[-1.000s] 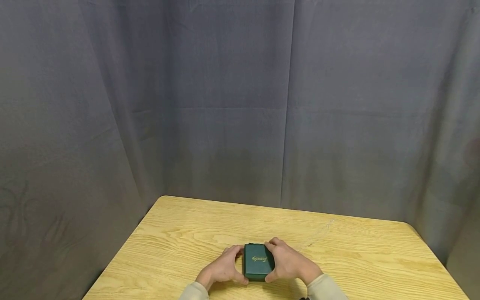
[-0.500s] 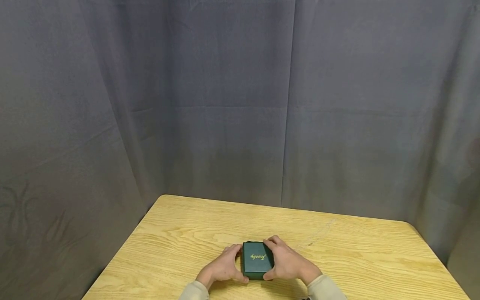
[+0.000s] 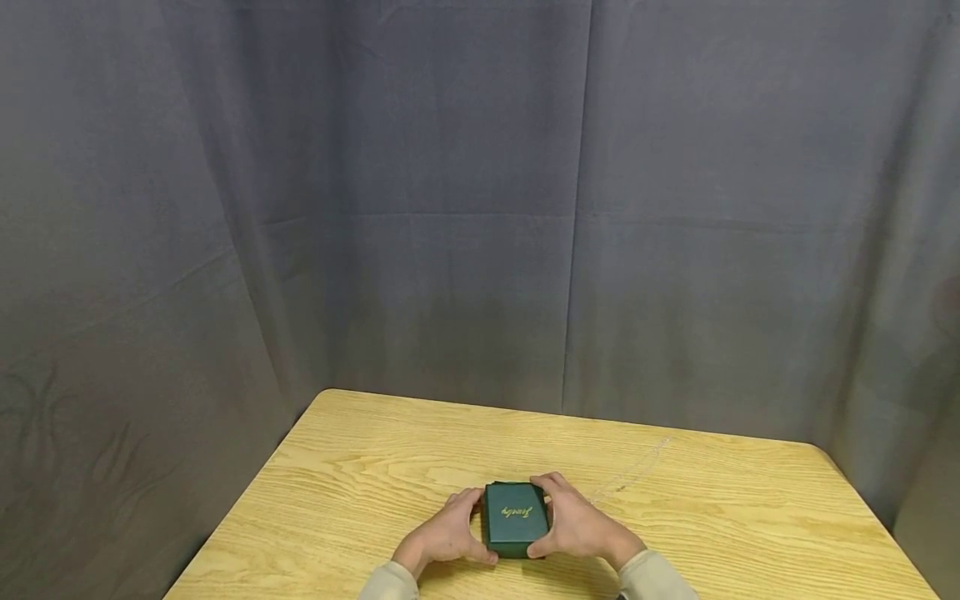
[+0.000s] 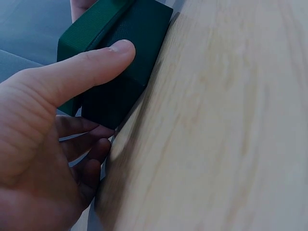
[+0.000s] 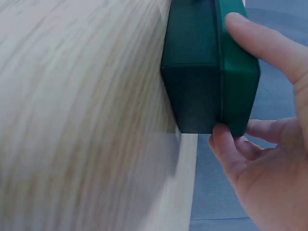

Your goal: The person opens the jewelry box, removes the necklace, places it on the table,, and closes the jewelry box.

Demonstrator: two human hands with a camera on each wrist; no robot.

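A dark green jewelry box (image 3: 516, 510) with gold lettering on its lid sits on the table between both hands. My left hand (image 3: 447, 531) holds the box from the left, its thumb pressed on the lower part of the near side in the left wrist view. From the right, my right hand (image 3: 583, 522) grips the lid (image 5: 239, 82), with the thumb on one side and fingertips at the opposite edge. A seam runs between lid and base (image 5: 192, 91); the lid covers the inside. Beyond the right hand lies a thin, pale chain necklace (image 3: 620, 487).
The wooden table (image 3: 360, 467) has rounded far corners. Grey curtains (image 3: 450, 250) hang behind it and along its left side, close to the edges. The necklace stretches toward the table's far right.
The box lid has shifted slightly up and left in the head view. My right fingertips have slid from over the lid's far corner to its edge. The left hand stays nearly still.
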